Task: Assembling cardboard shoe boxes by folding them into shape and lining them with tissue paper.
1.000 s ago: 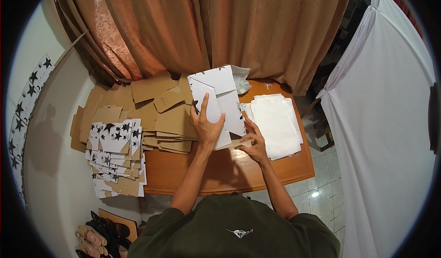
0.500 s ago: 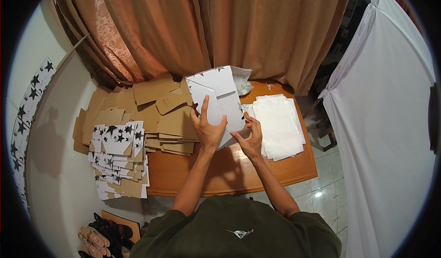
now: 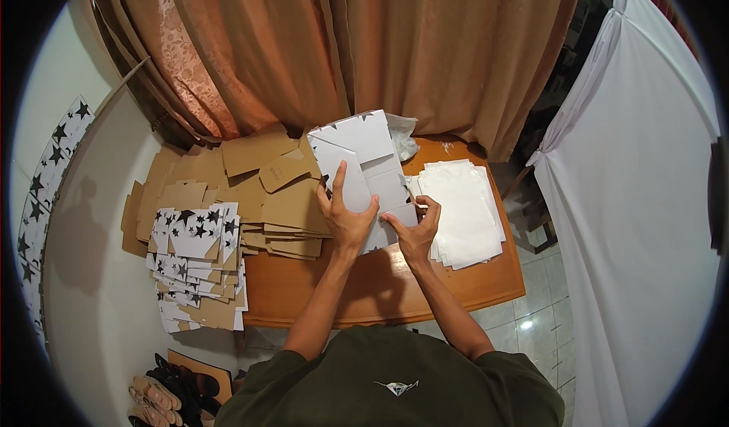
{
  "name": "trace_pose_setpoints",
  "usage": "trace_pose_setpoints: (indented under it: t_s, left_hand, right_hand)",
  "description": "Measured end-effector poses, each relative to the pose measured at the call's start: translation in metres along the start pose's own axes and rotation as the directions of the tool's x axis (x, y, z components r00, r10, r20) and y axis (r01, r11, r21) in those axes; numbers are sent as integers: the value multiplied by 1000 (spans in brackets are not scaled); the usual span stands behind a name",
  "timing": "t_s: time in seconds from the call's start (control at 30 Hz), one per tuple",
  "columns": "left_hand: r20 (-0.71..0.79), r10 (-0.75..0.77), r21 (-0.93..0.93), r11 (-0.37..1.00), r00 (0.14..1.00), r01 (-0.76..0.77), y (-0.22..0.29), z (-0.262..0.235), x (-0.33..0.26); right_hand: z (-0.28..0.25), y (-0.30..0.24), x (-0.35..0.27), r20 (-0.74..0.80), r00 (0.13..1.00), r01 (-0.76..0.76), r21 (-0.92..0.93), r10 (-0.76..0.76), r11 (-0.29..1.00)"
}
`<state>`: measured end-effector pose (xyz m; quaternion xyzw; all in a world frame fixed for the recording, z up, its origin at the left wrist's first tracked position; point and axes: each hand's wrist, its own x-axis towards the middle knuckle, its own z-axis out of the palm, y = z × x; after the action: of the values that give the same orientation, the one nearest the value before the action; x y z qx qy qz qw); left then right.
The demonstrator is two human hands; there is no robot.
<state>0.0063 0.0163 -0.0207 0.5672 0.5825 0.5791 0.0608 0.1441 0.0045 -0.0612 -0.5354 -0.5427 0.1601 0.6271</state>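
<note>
On wooden table (image 3: 380,290), hands (image 3: 345,218) creasing white card (image 3: 364,161)

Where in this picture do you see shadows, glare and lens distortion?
Head view: the forearms cast soft shadows on the wooden table; a small glare spot shines on the floor tiles; the fisheye bends the wall and ends in a black rim.

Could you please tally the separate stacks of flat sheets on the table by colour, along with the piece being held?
Brown cardboard stacks: 1
Star-printed stacks: 1
Plain white stacks: 1
White box blank held under the left hand and right hand: 1
Total: 4
</note>
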Motion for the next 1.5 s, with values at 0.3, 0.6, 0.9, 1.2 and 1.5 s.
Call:
trace_pose_setpoints:
  t_s: [0.3, 0.6, 0.9, 1.2, 1.5]
  left_hand:
    - [23, -101, -99, 990, 995, 102, -2, 6, -3]
    - [-28, -98, -94, 991, 995, 95, -12, -3, 7]
    - [-79, -13, -193, 981, 997, -3, -22, 6, 4]
    - [-119, 62, -447, 888, 991, -109, -32, 4, 9]
    - [-10, -47, -533, 845, 999, 35, -24, -54, 40]
  right_hand:
    - [0, 4, -2, -23, 988, 153, -48, -154, 987]
    - [-13, 18, 11, 247, 944, 207, 64, -217, 976]
    - [-15, 30, 13, 596, 596, -788, 302, 538, 537]
    - [-28, 29, 28, 265, 963, -95, 478, -40, 873]
    - [-44, 31, 34, 268, 961, -65, 475, -74, 878]
